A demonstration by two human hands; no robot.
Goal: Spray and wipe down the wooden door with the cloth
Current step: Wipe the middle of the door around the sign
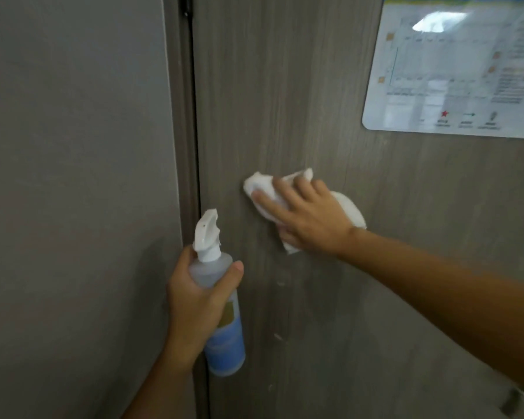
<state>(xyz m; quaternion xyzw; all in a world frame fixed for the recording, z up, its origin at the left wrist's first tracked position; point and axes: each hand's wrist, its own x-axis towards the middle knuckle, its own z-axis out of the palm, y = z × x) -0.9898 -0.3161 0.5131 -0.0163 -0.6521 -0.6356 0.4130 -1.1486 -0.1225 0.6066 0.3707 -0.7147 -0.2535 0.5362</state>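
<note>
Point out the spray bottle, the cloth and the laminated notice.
spray bottle [224, 337]: head view, on its blue label.
cloth [259, 184]: head view, on its upper left fold.
laminated notice [454, 71]: head view, on its middle.

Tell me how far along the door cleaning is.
Spraying looks done at least once: damp patches show on the grey-brown wooden door. In hand: the right hand presses the white crumpled cloth against it, while the left hand grips the clear spray bottle. White specks below remain.

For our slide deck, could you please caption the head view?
Right hand presses a white cloth on the wooden door; left hand holds a spray bottle.
</note>
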